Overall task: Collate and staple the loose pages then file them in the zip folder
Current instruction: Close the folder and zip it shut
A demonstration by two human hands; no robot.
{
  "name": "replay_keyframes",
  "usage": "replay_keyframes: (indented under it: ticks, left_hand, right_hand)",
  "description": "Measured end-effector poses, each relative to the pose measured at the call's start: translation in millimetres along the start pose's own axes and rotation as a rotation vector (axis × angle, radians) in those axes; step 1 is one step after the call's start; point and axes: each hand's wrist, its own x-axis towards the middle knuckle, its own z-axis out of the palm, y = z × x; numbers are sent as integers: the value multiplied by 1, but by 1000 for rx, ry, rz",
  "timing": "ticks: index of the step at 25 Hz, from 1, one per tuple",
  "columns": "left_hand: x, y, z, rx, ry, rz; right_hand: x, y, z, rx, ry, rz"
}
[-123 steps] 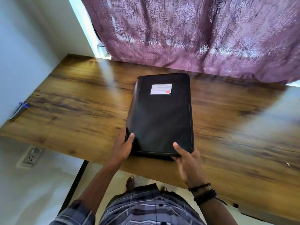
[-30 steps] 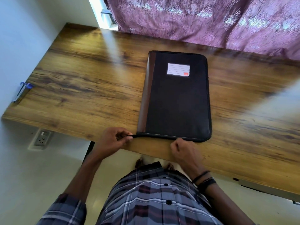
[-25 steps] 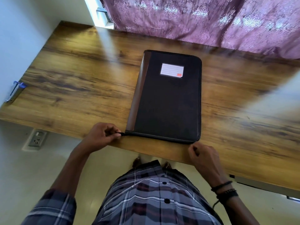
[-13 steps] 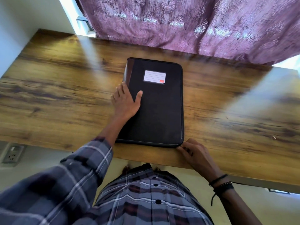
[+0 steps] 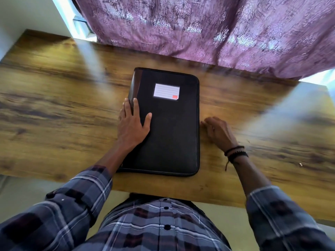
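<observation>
Zip folder (image 5: 168, 134): one, black, rectangular, rounded corners, one white label (image 5: 166, 91), near front edge of wood-grain bench (image 5: 54, 109). Left hand (image 5: 132, 127) flat on cover; right hand (image 5: 217, 131) curled at right edge, grip unclear.

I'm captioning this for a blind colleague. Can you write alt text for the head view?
A black zip folder lies on a wooden table, the person's left hand resting flat on its left edge and the right hand curled at its right edge, grip unclear. A white label sits near the folder's far end; a purple curtain hangs behind.
</observation>
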Motion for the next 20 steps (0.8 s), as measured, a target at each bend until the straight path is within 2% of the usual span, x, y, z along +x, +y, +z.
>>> replay_keyframes:
  ticks: [6, 11, 13, 16, 18, 20]
  left_hand:
    - [-2, 2, -1, -29, 3, -34]
    - [3, 2, 1, -44, -7, -99]
    - [17, 5, -4, 30, 52, -109]
    - [73, 32, -12, 52, 168, 125]
    - [127, 67, -10, -36, 119, 274]
    - [177, 108, -2, -91, -19, 318]
  right_hand:
    - [147, 7, -1, -10, 74, 182]
    - [206, 15, -1, 48, 68, 110]
    - [211, 23, 1, 72, 87, 100]
    - [209, 30, 11, 110, 124, 156]
    - [206, 31, 17, 126, 175, 197]
    - [203, 31, 23, 181, 216, 269]
